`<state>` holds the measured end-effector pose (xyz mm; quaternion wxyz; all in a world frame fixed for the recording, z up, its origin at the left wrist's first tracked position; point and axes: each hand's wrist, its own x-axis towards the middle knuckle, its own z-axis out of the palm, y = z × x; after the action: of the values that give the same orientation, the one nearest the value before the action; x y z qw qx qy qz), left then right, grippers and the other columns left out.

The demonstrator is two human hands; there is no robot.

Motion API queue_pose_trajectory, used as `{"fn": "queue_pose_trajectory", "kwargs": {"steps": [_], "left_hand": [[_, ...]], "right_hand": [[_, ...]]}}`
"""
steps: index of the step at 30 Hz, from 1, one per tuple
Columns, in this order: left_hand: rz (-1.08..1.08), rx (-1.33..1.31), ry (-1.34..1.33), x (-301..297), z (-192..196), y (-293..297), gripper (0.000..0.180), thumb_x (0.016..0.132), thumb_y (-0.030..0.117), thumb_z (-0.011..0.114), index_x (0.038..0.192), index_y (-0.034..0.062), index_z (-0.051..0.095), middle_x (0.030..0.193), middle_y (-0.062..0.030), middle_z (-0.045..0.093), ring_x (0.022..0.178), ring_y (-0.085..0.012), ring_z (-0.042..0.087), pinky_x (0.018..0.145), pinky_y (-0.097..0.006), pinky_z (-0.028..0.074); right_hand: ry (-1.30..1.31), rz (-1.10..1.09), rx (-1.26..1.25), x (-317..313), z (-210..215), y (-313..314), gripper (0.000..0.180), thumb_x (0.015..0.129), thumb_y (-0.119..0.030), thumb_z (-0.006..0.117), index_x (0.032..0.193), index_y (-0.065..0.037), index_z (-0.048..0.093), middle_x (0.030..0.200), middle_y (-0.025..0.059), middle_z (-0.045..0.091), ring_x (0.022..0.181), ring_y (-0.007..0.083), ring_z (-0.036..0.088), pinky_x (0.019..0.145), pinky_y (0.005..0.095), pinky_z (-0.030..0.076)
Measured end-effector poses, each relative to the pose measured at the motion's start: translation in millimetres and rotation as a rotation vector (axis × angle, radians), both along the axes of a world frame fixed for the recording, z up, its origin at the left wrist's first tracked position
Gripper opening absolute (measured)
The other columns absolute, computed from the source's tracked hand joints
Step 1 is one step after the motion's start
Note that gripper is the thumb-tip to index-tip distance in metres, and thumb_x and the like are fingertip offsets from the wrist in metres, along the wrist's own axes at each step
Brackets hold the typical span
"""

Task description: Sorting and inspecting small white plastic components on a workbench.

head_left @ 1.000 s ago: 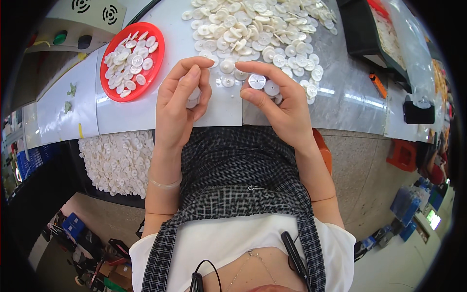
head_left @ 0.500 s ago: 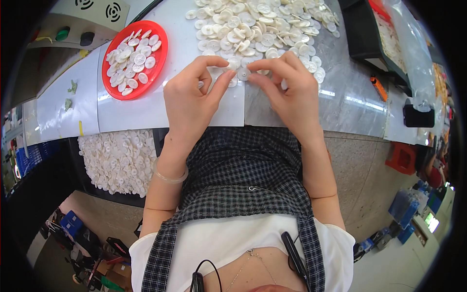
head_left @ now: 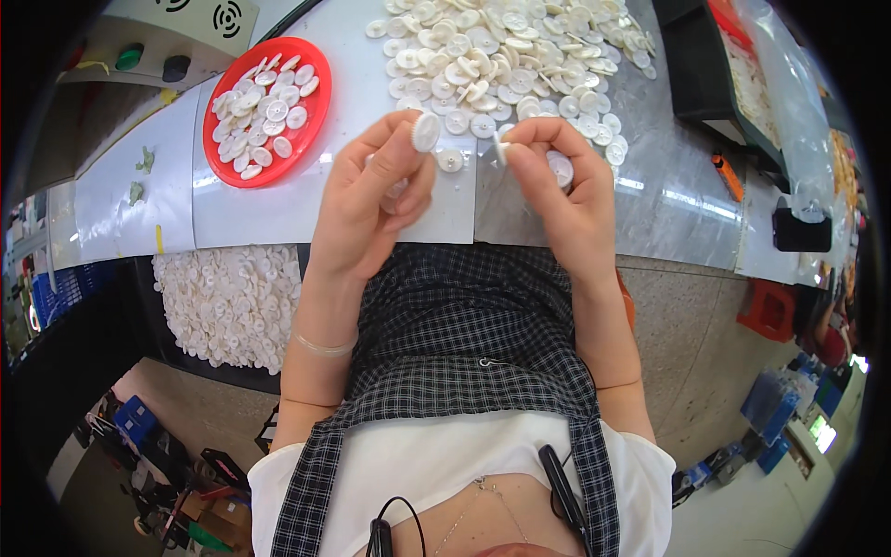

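Note:
My left hand (head_left: 367,190) is closed, pinching a white plastic gear (head_left: 426,133) between thumb and forefinger, its toothed face up. More white shows under the curled fingers of that hand, partly hidden. To the right, my right hand (head_left: 571,200) grips another gear (head_left: 500,147), seen edge-on at the fingertips. A further gear (head_left: 560,169) is tucked inside its curled fingers. Both hands are raised over the table's near part, a short gap between them. Just beyond, a loose gear (head_left: 450,161) lies on the white sheet, close to a large pile of gears (head_left: 510,60).
A red plate (head_left: 322,104) with several gears is at the left. Below the table edge, a black bin holds many small white parts (head_left: 227,311). A machine with knobs (head_left: 139,51) stands far left. Right lie a black tray (head_left: 691,74), an orange cutter (head_left: 727,176) and a phone (head_left: 801,229).
Both hands have drawn apart from their close position near the pile and slightly toward me. The left has turned, bringing its gear's face into view; the right's gear now shows edge-on.

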<state>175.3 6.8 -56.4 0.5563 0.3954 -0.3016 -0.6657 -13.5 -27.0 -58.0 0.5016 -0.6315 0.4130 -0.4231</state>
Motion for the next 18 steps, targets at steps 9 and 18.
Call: {"fn": "queue_pose_trajectory", "kwargs": {"steps": [9,18], "left_hand": [[-0.242,0.096,0.770,-6,-13,9,0.029,0.103,0.024,0.038,0.119,0.0029,0.049,0.076,0.0038,0.033,0.060,-0.0040,0.032,0.040,-0.012,0.029],[-0.214,0.146,0.734,-10,-10,12,0.029,0.103,0.024,0.036,0.118,0.0028,0.049,0.077,0.0039,0.034,0.061,-0.0039,0.033,0.040,-0.012,0.030]], "right_hand": [[-0.978,0.347,0.983,0,-6,5,0.028,0.099,-0.021,0.040,0.114,0.001,0.051,0.082,-0.0027,0.036,0.059,0.0011,0.032,0.042,0.0121,0.024],[-1.137,0.350,1.148,1,-14,7,0.033,0.099,-0.023,0.039,0.118,0.002,0.050,0.085,-0.0016,0.039,0.060,0.0030,0.036,0.042,0.0126,0.028]]}}
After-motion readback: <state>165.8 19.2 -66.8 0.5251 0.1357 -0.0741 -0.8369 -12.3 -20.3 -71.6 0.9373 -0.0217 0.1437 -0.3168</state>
